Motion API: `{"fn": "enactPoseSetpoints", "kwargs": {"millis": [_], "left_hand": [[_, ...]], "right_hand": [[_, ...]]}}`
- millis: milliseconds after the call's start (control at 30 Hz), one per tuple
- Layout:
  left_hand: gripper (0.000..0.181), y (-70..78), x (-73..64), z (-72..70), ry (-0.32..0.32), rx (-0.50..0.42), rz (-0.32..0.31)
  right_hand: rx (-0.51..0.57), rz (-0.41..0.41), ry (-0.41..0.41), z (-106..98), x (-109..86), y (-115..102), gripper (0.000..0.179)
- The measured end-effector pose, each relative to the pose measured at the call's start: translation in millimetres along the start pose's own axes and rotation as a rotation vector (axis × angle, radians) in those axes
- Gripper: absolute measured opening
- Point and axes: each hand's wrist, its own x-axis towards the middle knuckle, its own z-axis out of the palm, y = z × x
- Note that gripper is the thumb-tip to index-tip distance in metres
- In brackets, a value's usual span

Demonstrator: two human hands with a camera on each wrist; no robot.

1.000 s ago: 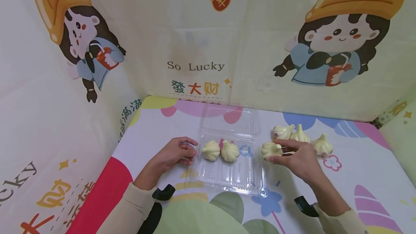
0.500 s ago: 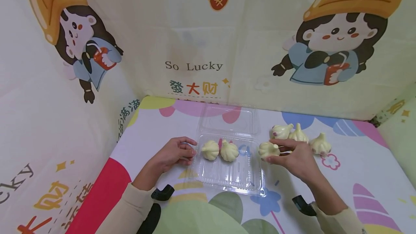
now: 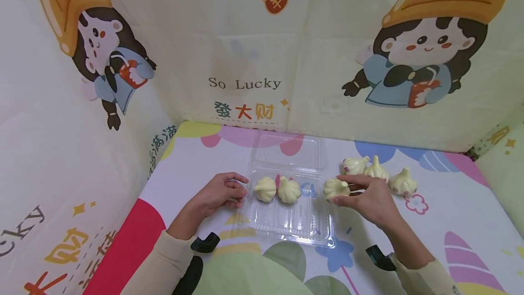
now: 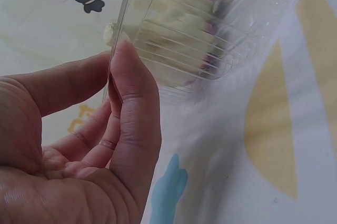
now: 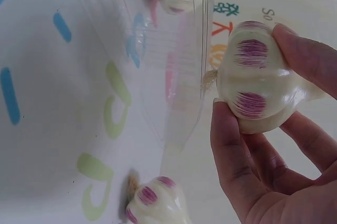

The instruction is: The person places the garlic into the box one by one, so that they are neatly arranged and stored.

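Observation:
A clear plastic clamshell box lies with its lid spread back, and two garlic bulbs sit in its base. My left hand is at the box's left side; in the left wrist view its thumb and forefinger pinch the thin rim. A garlic bulb with purple streaks is held between the thumb and fingers of my right hand, by the box's right edge. Its root end faces the box in the right wrist view.
Several more garlic bulbs stand on the patterned tablecloth at the right, behind my right hand. The clear lid reaches back toward the printed cloth backdrop.
My right hand has moved slightly left with its garlic bulb, bringing it to the box's right rim. The left hand stays at the box's left edge.

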Motion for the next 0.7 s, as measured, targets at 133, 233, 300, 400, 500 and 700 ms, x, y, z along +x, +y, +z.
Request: {"fn": "enactPoseSetpoints", "kwargs": {"millis": [133,233,300,400,500,700], "left_hand": [[0.041,-0.6,0.1,-0.2,-0.005,0.002,0.002],[0.04,-0.8,-0.1,-0.3,-0.005,0.002,0.004],[0.04,-0.8,-0.1,-0.3,-0.004,0.002,0.006],[0.039,-0.3,-0.3,-0.2,-0.004,0.001,0.006],[0.039,0.3,-0.6,0.1,-0.003,0.001,0.004],[0.039,1.2,-1.4,0.8,-0.005,0.0,0.002]], "right_hand": [[0.01,-0.013,-0.005,1.1,0.6,-1.0,0.059],[0.027,-0.035,-0.013,1.9,1.8,-1.9,0.056],[0.034,-0.046,-0.017,2.4,2.6,-2.8,0.055],[0.035,-0.059,-0.019,3.3,3.6,-4.2,0.054],[0.032,-0.069,-0.021,4.3,4.3,-5.8,0.055],[0.026,-0.069,-0.027,5.8,5.4,-8.1,0.055]]}}
